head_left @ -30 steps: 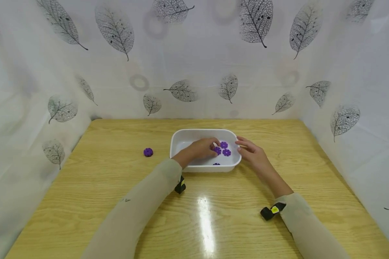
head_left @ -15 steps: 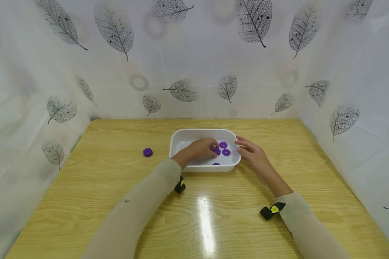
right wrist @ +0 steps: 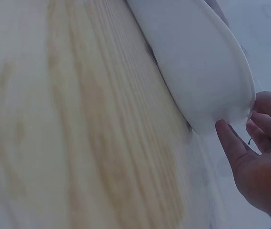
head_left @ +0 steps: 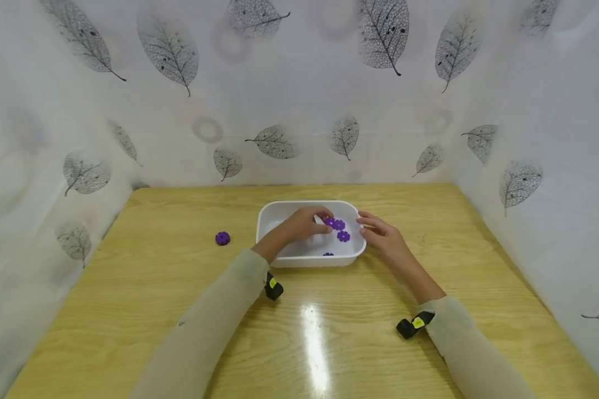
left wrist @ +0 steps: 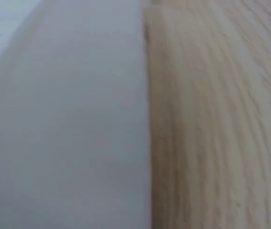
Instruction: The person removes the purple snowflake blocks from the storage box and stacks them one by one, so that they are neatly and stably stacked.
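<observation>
A white plastic box (head_left: 299, 261) stands on the table, with several purple flower-shaped plastic discs inside. My left hand (head_left: 304, 223) reaches into it and pinches one purple flower-shaped disc (head_left: 330, 222) between thumb and fingers. That disc overlaps another disc (head_left: 339, 225); a third disc (head_left: 344, 236) lies nearer the front wall. My right hand (head_left: 386, 241) rests its fingertips on the box's right end. In the right wrist view the thumb (right wrist: 223, 129) touches the outer wall, the other fingers being at the rim. The left wrist view has only the box wall (left wrist: 73, 119) and wood.
To the left of the box, a purple piece (head_left: 222, 238), thicker than a single disc, lies on the wooden table (head_left: 145, 288). A leaf-printed white curtain (head_left: 299, 100) closes off the back and both sides. Black cameras (head_left: 273, 288) are strapped to both wrists.
My left hand has lifted slightly toward the back of the box, bringing the pinched disc over a neighbouring one. The head view has shifted a little. My right hand stays at the box's end.
</observation>
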